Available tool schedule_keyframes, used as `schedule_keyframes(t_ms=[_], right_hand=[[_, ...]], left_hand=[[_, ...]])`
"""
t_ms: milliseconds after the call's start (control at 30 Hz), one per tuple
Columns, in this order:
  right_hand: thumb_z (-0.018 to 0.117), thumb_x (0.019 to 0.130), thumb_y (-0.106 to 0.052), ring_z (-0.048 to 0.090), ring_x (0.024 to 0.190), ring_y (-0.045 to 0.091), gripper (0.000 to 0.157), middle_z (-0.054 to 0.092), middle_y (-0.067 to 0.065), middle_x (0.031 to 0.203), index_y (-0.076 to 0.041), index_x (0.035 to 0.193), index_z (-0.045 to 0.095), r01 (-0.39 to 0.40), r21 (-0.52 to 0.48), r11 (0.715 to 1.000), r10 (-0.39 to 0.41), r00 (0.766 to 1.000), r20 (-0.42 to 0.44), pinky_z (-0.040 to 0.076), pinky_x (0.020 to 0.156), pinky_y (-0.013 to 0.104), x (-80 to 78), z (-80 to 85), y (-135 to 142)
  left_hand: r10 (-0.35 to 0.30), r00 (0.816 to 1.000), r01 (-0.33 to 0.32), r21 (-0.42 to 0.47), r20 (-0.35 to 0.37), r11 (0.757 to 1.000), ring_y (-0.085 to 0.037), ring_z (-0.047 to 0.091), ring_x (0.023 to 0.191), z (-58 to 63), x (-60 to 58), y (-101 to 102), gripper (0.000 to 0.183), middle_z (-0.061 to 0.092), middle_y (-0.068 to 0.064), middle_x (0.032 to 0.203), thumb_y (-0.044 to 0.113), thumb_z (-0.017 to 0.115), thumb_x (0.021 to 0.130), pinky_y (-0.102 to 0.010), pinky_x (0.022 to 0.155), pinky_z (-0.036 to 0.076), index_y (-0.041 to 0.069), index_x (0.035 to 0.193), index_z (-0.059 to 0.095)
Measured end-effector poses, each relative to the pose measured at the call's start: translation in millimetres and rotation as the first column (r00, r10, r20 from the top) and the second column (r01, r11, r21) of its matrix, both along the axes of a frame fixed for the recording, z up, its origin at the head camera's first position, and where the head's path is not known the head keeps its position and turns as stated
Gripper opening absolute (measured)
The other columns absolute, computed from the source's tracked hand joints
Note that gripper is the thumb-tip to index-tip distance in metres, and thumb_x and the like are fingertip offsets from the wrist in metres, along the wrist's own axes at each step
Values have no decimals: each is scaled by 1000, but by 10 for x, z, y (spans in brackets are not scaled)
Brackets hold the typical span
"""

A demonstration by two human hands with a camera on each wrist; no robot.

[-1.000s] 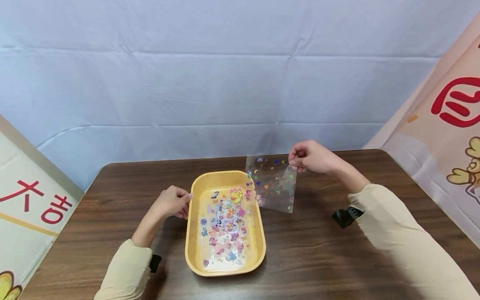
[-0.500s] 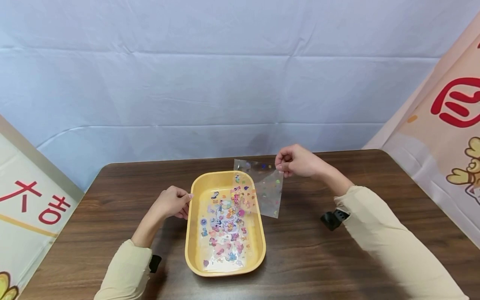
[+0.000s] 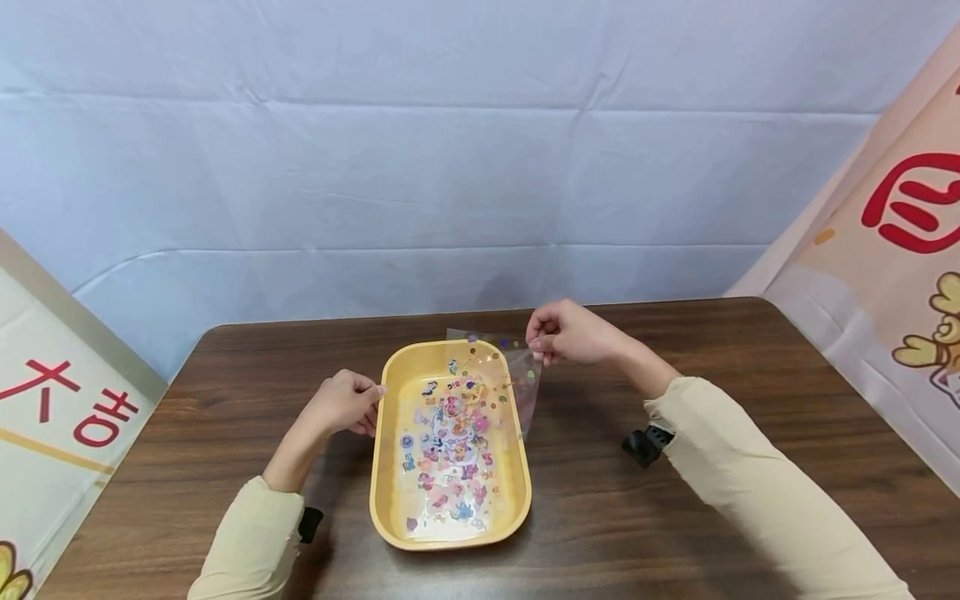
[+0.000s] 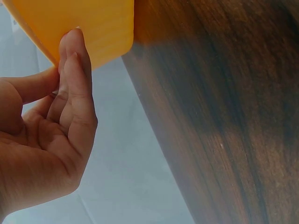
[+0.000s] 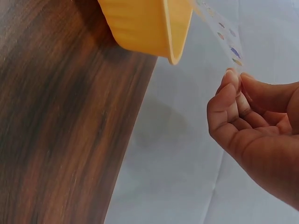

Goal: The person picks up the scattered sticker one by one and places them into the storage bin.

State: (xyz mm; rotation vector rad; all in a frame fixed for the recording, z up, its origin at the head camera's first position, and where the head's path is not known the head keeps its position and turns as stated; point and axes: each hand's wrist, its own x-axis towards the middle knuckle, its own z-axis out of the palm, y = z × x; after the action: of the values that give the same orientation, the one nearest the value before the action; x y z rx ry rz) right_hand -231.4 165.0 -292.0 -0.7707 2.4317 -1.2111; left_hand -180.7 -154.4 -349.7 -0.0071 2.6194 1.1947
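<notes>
A yellow tray [image 3: 416,362] with rounded corners sits on the table in the head view. Its left rim is pinched by my left hand [image 3: 345,404], thumb on the edge and fingers along the outer wall, as the left wrist view also shows. Inside the tray lie clear sheets with colourful cartoon stickers [image 3: 450,483]. My right hand [image 3: 573,333] pinches a corner of another transparent sticker sheet [image 5: 224,35] between thumb and fingertips. That sheet is held over the tray's far right part, with its right side overhanging the rim.
The dark wooden table [image 3: 637,517] extends around the tray. Behind it hangs a pale cloth [image 3: 450,167]. Printed banners with red characters stand at the left [image 3: 67,417] and right [image 3: 892,275]. Black wrist straps [image 3: 647,446] sit at the sleeves.
My right hand has moved left and slightly nearer, carrying the sticker sheet from beside the tray to over its far right part. My left hand and the tray stay put.
</notes>
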Motion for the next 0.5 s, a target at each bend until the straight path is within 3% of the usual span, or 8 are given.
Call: schedule_keyframes(t_ms=[267,500], right_hand=[[51,88,8,58,58,16,5,59,9,69,9,86,56,-5,18,1000,4,1000,28,51,55,27,39,-48,-102],[52,87,8,59,61,22,6,60,11,71,8,87,58,-24,16,1000,22,997,69,51,55,28,73,-81,-177]], left_hand=[[5,1000,-5,2,6,1000,-18,62,52,12,-5,7,31,61,-9,59,16,49,95,-31,54,54,-4,76,64],[4,1000,-4,2,9,1000,-18,62,52,22,6,13,32,61,-8,59,16,49,95,-32,55,54,-3,73,63]])
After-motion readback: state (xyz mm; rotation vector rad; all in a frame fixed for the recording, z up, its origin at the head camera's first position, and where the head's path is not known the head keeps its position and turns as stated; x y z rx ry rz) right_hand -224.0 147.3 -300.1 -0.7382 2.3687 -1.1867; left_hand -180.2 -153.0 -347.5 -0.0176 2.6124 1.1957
